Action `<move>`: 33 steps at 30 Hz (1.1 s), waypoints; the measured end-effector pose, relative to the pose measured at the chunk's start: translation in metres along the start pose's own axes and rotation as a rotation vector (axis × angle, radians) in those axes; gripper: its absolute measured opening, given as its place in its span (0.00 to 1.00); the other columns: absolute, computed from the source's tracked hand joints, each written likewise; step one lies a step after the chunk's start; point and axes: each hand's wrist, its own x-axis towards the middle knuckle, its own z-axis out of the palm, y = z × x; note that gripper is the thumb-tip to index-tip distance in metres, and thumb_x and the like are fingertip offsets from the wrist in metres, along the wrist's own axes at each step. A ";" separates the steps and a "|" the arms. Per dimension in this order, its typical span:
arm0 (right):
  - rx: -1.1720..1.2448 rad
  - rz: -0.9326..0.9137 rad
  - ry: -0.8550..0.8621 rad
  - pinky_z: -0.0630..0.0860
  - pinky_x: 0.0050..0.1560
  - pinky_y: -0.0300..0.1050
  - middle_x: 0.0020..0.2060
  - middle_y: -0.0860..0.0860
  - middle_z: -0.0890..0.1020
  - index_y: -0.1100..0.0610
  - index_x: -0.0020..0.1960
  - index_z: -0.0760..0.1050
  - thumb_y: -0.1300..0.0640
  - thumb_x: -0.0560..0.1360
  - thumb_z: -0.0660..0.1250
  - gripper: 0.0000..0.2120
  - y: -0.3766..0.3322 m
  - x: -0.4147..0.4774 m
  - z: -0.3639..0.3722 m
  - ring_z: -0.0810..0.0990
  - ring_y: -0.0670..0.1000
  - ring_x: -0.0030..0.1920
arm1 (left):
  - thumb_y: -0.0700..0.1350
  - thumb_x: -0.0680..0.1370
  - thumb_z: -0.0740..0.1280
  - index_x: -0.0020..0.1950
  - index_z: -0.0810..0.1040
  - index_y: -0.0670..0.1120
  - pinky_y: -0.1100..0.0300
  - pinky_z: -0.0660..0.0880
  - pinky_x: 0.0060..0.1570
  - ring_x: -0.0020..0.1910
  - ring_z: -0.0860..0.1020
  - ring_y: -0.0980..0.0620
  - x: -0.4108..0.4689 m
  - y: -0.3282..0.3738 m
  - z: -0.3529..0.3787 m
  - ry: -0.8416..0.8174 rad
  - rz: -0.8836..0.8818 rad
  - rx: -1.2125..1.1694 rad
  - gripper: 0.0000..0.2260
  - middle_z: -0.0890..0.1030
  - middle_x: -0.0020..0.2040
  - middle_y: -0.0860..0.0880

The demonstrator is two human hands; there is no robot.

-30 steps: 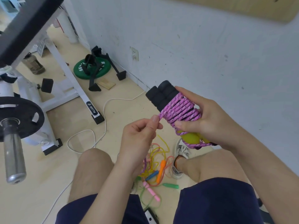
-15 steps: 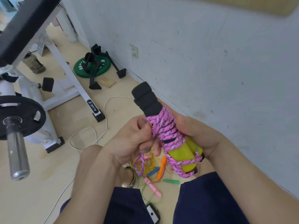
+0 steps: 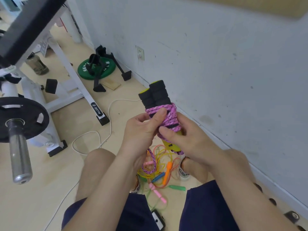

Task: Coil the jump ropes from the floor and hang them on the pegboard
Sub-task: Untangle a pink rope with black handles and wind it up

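Note:
A pink braided jump rope [image 3: 169,114] is wound tightly round its two black foam, yellow-ended handles [image 3: 155,95], which stand upright in front of me. My left hand [image 3: 143,129] grips the wound bundle from the left, thumb pressed on the coils. My right hand [image 3: 185,139] holds its lower part from the right, thumb across the rope. A loose pink tail hangs below toward the floor. Between my feet lies a tangle of thin coloured jump ropes [image 3: 160,170] with orange, blue, green and pink handles.
A grey wall [image 3: 216,64] runs close on the right. A white weight bench frame [image 3: 70,72] and a barbell end [image 3: 18,147] stand at the left. A green weight plate [image 3: 96,69] lies by the wall. A white cable [image 3: 100,135] crosses the floor; a phone [image 3: 157,220] lies by my leg.
The bundle turned from tilted to upright. My left hand let go of the free rope end and closed on the coils; my right hand slid lower on the handles.

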 end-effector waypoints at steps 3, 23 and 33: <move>0.140 -0.014 0.130 0.79 0.58 0.58 0.52 0.52 0.85 0.50 0.61 0.77 0.48 0.77 0.67 0.14 0.003 -0.002 0.010 0.83 0.54 0.54 | 0.53 0.68 0.71 0.40 0.79 0.43 0.68 0.56 0.18 0.18 0.60 0.59 0.003 0.003 -0.001 -0.064 -0.037 0.056 0.13 0.69 0.21 0.53; 0.652 0.328 0.011 0.83 0.44 0.51 0.48 0.60 0.85 0.60 0.59 0.79 0.41 0.78 0.57 0.25 0.008 -0.003 0.009 0.86 0.56 0.45 | 0.59 0.63 0.78 0.37 0.82 0.49 0.70 0.54 0.19 0.17 0.61 0.60 -0.005 0.005 -0.018 -0.423 -0.136 -0.005 0.15 0.70 0.21 0.54; 0.772 0.504 -0.083 0.78 0.47 0.65 0.64 0.72 0.70 0.58 0.51 0.84 0.40 0.64 0.75 0.25 -0.005 -0.015 -0.020 0.82 0.68 0.48 | 0.53 0.73 0.64 0.66 0.68 0.50 0.62 0.62 0.20 0.21 0.69 0.47 -0.009 0.021 -0.020 -0.348 1.055 1.615 0.22 0.70 0.25 0.52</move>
